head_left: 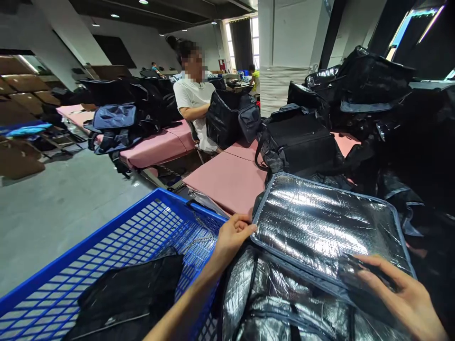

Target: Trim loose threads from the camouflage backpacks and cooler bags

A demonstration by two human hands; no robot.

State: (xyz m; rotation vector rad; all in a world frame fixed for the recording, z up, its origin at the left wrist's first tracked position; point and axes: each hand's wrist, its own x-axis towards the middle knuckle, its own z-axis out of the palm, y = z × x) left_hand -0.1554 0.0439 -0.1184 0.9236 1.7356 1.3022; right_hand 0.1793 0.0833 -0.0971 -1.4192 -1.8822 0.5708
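An insulated bag lies in front of me, with its silver foil-lined flap (330,222) folded back and edged in grey-blue binding. My left hand (232,234) pinches the binding at the flap's near left corner. Below the flap, the bag's foil lining (280,284) shows, creased and shiny. Over the flap's near right edge, my right hand (401,289) is closed around a small dark object (350,270). Motion blur hides what that object is.
To my left stands a blue plastic basket (117,227) holding black fabric bags (131,293). Pink-topped tables (227,177) run ahead. Black bags (298,137) are piled at the right. A person in a white shirt (194,97) sits across, handling a black bag (223,118).
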